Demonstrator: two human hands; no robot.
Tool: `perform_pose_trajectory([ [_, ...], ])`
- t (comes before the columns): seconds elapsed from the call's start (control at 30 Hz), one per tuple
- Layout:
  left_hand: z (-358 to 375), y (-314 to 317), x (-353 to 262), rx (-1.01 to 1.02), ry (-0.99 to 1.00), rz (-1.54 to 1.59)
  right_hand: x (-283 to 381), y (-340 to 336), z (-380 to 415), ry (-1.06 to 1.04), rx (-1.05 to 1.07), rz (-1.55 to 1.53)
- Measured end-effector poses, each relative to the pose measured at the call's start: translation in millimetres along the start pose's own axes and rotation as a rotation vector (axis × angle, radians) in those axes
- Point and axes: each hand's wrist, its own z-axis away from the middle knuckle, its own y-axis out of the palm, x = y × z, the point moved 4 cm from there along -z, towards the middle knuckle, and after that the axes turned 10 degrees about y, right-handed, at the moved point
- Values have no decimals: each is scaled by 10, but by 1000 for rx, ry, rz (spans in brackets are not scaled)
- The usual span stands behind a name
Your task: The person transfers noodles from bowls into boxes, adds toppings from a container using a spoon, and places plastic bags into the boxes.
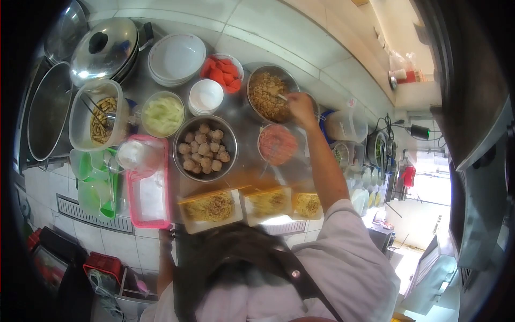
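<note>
My right hand (301,109) is closed around the pale handle of a spoon (282,97). The spoon's other end is in a steel bowl (250,92) of brown minced topping (266,96). My left hand (167,237) hangs low at the counter's front edge, close to the corner of a pink tray (132,212); its fingers are too dark and small to read. Along the front edge stand three open paper boxes, a left box (189,227), a middle box (250,219) and a right box (296,214), with noodles and brown topping inside.
Around the counter are a bowl of meatballs (204,149), pink minced meat (277,144), sliced greens (162,114), stacked white bowls (177,58), a red cloth-like heap (222,74) and a plastic tub (76,123) with tongs. A lidded pan (104,51) stands at the back left.
</note>
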Motion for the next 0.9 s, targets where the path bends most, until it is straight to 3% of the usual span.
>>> perform_pose_trajectory([
  [0.03,29,-4,-34,10,16,-32,-53,6,0,7,-4,0],
  [0.1,59,4,-74,22,27,-59,-143,39,-45,86,108,-292],
  [0.17,40,5,-66,27,41,-83,-175,44,-34,42,93,-285],
  [0.23,-37,-67,-7,-62,-65,16,-233,66,-7,13,70,-282],
  [0.3,-45,-67,-65,-52,-70,-19,-364,162,-106,17,121,-584],
  [0.33,-35,-73,-88,-49,-80,-47,-408,167,-102,22,112,-588],
  [0.4,-58,-101,-112,-6,-66,-80,-215,28,-3,-118,-162,-71],
  [0.43,-76,-115,-124,29,-56,-101,-95,9,37,-114,-167,-76],
  [0.5,-41,-121,-195,22,-24,-152,270,77,176,-209,-116,337],
  [0.57,-50,-143,-187,20,3,-126,297,199,111,-238,-116,291],
  [0.63,-22,-152,-156,7,-2,-112,196,155,13,-6,-104,-40],
  [0.67,-11,-123,-162,-2,-6,-101,116,162,-39,-4,-111,-36],
  [0.73,57,10,-172,-5,-24,-43,-186,220,-110,170,106,-547],
  [0.77,93,53,-164,-18,-45,12,-209,132,-39,181,91,-546],
  [0.83,165,177,-183,163,-62,-118,-232,73,121,261,292,-936],
  [0.9,255,395,-345,425,146,-380,-173,-60,311,288,269,-1046],
])
